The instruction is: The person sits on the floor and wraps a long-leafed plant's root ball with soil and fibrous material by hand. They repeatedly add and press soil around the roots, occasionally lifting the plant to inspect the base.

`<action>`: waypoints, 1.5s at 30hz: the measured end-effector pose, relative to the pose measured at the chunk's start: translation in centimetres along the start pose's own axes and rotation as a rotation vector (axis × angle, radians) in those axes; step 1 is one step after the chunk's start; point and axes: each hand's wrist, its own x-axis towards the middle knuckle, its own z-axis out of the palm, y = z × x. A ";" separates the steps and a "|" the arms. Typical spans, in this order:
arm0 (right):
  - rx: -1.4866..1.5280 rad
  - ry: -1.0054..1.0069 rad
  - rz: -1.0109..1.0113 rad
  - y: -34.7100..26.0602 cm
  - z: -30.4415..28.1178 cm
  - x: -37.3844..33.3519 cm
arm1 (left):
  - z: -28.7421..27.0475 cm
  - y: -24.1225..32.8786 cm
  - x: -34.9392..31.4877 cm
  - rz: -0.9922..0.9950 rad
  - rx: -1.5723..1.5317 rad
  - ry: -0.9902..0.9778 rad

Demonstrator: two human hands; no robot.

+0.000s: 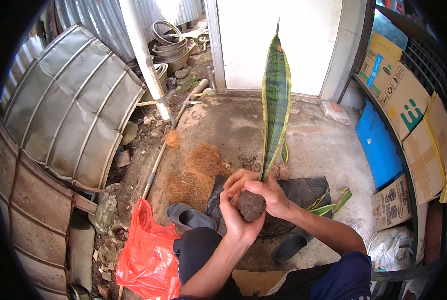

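A tall snake plant leaf (276, 95), green with yellow edges, stands upright out of a dark ball of soil (252, 205) at its base. My left hand (239, 222) is cupped round the soil ball from the left and below. From the right, my right hand (271, 194) closes its fingers on the top of the ball, where the leaf comes out. Under my hands lies a black plastic sheet (308, 187). Just beyond it is a smaller snake plant (284, 153) with a brownish root ball. More yellow-edged leaves (339, 202) lie at the sheet's right edge.
Loose brown coconut fibre (198, 167) lies left of the sheet, and a red plastic bag (148, 252) is beside my left leg. Dark slippers (191, 216) are near my legs. Cardboard boxes (391, 92) and a blue panel (378, 145) line the right side. A pole (158, 157) borders the concrete.
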 end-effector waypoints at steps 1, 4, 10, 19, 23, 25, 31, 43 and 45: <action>0.025 -0.017 0.054 0.5 -0.3 -0.2 | -0.1 0.0 0.1 0.003 -0.003 -0.029; 0.200 -0.053 0.077 1.8 -0.6 -0.1 | 0.7 0.2 -0.4 -0.006 -0.027 0.060; 0.249 -0.007 0.063 2.0 -0.1 0.1 | 0.2 0.6 -0.2 -0.026 -0.004 0.052; 0.071 0.240 0.246 1.1 0.2 0.4 | 0.4 -0.8 2.1 0.568 0.388 -0.068; -0.070 0.045 0.099 0.5 -1.3 0.4 | 0.9 -0.9 1.3 0.307 0.186 0.004; -0.202 -0.049 -0.039 -0.1 -1.4 0.6 | 0.5 -1.0 1.4 0.173 0.107 -0.048; 0.185 -0.073 0.130 0.5 -1.7 0.1 | 0.4 -0.6 1.6 0.081 -0.031 -0.115; 0.269 -0.047 0.116 1.5 -1.2 0.1 | 0.5 -0.8 1.2 0.085 -0.005 -0.017; 0.240 0.037 0.098 1.4 -1.0 0.3 | 0.5 -0.8 1.2 0.120 0.018 -0.030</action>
